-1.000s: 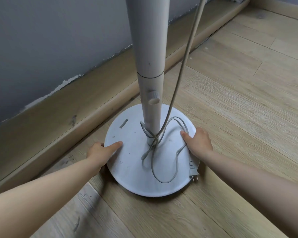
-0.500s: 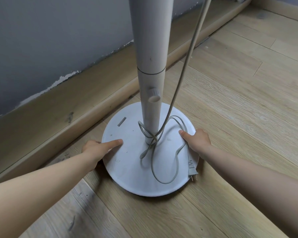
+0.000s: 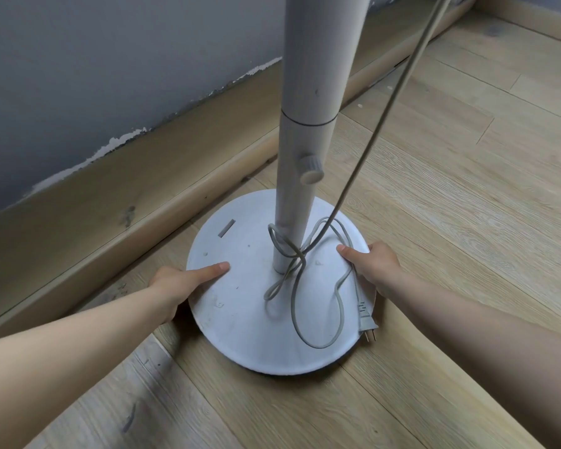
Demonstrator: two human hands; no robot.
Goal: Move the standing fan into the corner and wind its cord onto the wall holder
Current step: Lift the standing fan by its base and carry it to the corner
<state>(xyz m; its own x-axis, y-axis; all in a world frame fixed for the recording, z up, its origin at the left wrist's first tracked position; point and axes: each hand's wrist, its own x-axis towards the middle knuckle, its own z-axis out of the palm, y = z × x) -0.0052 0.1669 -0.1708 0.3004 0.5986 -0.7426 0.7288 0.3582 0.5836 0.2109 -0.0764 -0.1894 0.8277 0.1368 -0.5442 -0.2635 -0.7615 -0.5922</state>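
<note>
— What takes up most of the view?

— A pale plank floor [image 3: 467, 163], a grey wall [image 3: 110, 76] on the left, and a wooden skirting board [image 3: 143, 196] running along its foot. The paint above the board is chipped in places.

— And the fan [image 3: 308, 92]?

— It stands on the floor close to the skirting board. Only its lower part shows: the white pole [image 3: 302, 140] rises out of the top of the frame, and the round white base [image 3: 240, 325] sits near the skirting, with a strip of floor between them.

— Where is the cord [image 3: 399, 92]?

— It comes down slanting from the upper right, wraps loosely round the foot of the pole, and lies in slack loops on the base.

— The hands?

— The left hand [image 3: 178, 281] grips the left rim of the base, thumb flat on top, fingers tucked under. The right hand [image 3: 374, 265] grips the right rim the same way, its thumb just beside a loop of cord.

— Smaller things?

— A ribbed knob [image 3: 311, 169] sticks out of the pole. The plug [image 3: 366, 324] lies at the base's front right edge, prongs poking past the rim. A small slot [image 3: 226, 228] marks the base's far left side.
</note>
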